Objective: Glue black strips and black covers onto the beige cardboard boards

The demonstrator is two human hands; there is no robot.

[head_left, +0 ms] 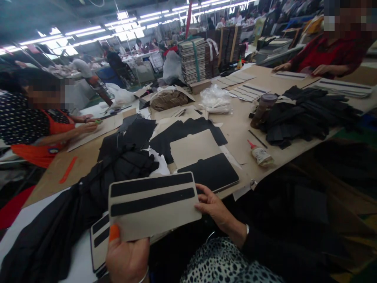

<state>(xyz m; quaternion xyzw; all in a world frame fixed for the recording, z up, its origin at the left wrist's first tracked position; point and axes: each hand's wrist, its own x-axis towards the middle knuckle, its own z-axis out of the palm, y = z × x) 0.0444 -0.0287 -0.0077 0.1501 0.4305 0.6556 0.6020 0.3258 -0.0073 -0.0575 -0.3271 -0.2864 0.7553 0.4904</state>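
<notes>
Broad worktable [235,135] beyond a beige panel [155,207] with black stripes. Left of the panel, heaped black strips [112,169]. Panel raised, gripped at its lower-left corner by the left hand [128,255], pinched at its right edge by the right hand [216,210]. Right of the panel, a red-tipped bottle [261,156].

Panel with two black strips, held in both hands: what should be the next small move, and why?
Perhaps lower the panel onto the stack by the left hand: it bears two black strips, as the stack's top seems to, and the right hand supports its other end.
</notes>
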